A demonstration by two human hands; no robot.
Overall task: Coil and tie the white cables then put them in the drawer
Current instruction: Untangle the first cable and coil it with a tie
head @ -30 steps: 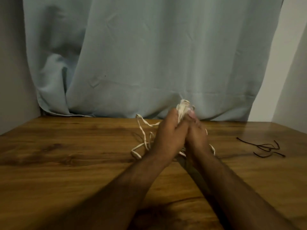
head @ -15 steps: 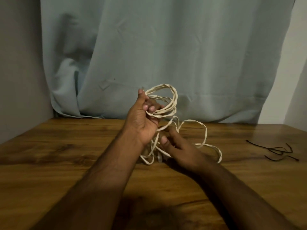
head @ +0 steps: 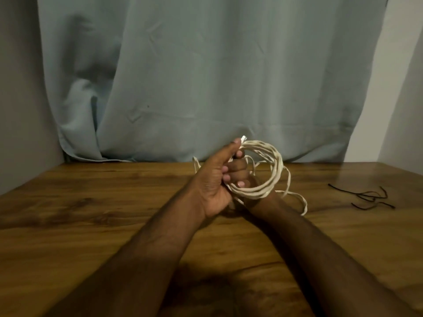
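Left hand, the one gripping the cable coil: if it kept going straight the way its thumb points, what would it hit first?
Probably the curtain. The left hand points up and away over the table, with only the cable in its grip; depth is unclear.

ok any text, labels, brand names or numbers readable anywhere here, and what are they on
None can be read.
white cable, gripped by the left hand: no print visible; its connector tip is too small and blurred to show any marking.
black ties on the wooden table: no labels.
curtain: plain, no text.
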